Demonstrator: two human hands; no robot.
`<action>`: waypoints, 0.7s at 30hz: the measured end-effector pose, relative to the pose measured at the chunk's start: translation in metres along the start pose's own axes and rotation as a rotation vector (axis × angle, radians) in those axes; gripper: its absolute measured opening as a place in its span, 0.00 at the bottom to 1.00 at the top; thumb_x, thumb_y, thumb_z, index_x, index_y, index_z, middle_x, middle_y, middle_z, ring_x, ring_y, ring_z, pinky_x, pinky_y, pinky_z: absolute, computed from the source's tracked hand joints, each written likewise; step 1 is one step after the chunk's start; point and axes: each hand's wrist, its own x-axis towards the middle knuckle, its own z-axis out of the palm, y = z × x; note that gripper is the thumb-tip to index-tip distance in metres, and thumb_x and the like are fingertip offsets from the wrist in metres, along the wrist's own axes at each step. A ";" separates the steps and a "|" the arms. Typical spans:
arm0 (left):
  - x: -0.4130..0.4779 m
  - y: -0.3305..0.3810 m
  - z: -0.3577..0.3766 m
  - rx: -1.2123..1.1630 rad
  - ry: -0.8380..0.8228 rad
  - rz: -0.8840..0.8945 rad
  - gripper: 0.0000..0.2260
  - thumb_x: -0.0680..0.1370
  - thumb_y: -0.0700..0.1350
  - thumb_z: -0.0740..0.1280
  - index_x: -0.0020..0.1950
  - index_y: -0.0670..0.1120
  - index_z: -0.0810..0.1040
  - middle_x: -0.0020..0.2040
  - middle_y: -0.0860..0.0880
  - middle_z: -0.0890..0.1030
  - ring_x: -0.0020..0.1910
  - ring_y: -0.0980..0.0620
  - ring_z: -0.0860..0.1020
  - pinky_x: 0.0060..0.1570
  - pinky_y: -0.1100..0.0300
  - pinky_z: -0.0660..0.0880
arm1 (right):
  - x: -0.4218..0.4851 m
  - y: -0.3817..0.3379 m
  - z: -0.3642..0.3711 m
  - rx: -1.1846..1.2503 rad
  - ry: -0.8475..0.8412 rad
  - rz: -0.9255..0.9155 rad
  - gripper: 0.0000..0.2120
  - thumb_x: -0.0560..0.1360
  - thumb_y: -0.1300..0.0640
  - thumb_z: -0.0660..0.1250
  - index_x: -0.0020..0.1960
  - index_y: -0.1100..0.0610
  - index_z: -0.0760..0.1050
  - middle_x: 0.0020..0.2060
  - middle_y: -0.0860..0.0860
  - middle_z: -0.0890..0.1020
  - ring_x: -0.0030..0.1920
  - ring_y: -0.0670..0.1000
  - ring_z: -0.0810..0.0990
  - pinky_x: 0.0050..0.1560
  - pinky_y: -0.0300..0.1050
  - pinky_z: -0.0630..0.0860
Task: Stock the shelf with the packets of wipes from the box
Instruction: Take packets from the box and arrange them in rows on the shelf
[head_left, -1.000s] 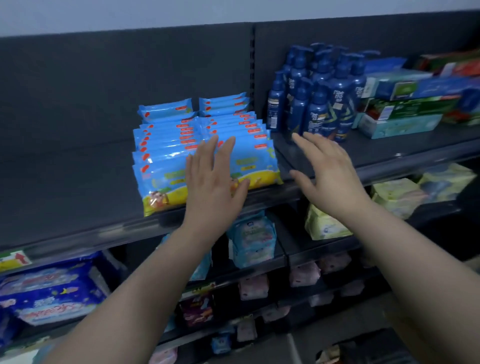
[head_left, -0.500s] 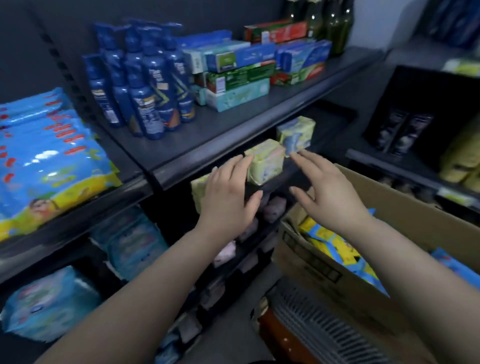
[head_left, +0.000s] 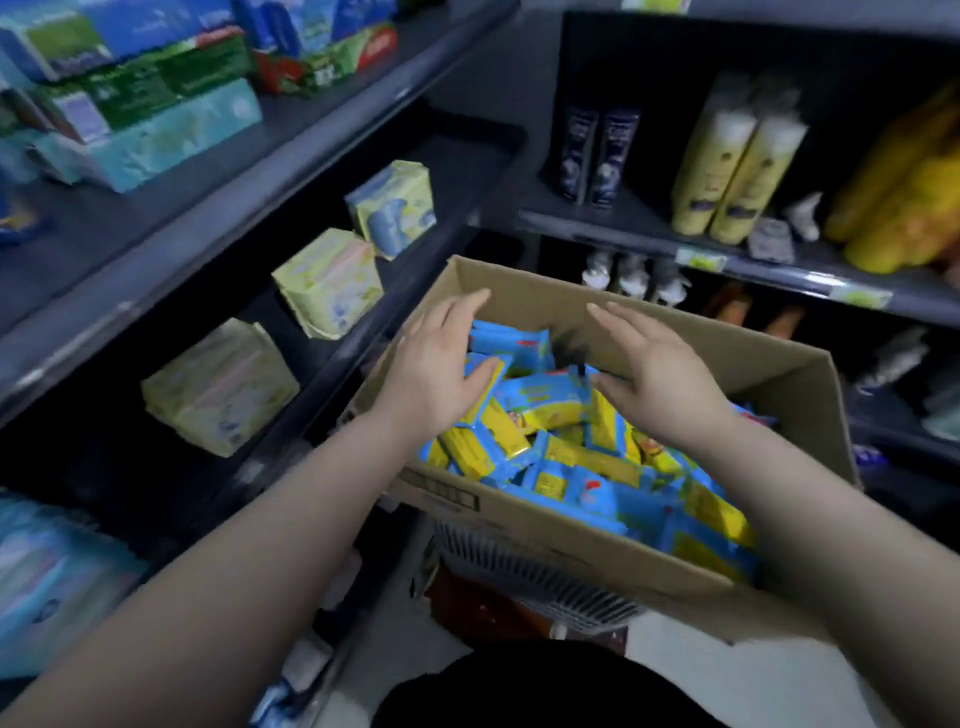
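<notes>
Dozens of blue-and-yellow packets of wipes (head_left: 561, 457) lie jumbled in the cardboard box (head_left: 545, 530), and with the left hand (head_left: 436, 374) and right hand (head_left: 660, 384) poised just over them, each grip apart and empty, the step is best done, I judge, by squaring several flat between both palms before lifting to the shelf (head_left: 171, 208).

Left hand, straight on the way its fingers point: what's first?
Probably the far wall of the brown cardboard box; the left hand is open above the blue-and-yellow wipe packets. Depth is unclear.
</notes>
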 end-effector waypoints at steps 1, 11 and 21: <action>0.005 0.002 0.005 -0.016 -0.039 0.009 0.29 0.72 0.53 0.61 0.71 0.42 0.67 0.65 0.43 0.73 0.64 0.43 0.71 0.64 0.57 0.63 | -0.005 0.007 -0.002 -0.001 -0.020 0.019 0.35 0.71 0.55 0.71 0.74 0.54 0.61 0.70 0.57 0.68 0.69 0.58 0.67 0.69 0.50 0.64; 0.023 0.018 0.043 -0.143 -0.394 0.156 0.27 0.76 0.47 0.68 0.73 0.48 0.63 0.71 0.47 0.68 0.70 0.50 0.65 0.66 0.60 0.61 | -0.051 0.021 0.007 -0.127 -0.671 0.049 0.28 0.68 0.42 0.72 0.65 0.49 0.72 0.51 0.45 0.81 0.55 0.52 0.75 0.58 0.47 0.68; 0.033 0.035 0.053 -0.508 -0.690 -0.069 0.15 0.77 0.47 0.67 0.64 0.49 0.74 0.57 0.48 0.80 0.57 0.53 0.78 0.58 0.59 0.73 | -0.042 0.020 -0.002 0.221 -0.353 0.275 0.06 0.69 0.56 0.74 0.44 0.55 0.79 0.38 0.48 0.80 0.42 0.49 0.77 0.50 0.47 0.73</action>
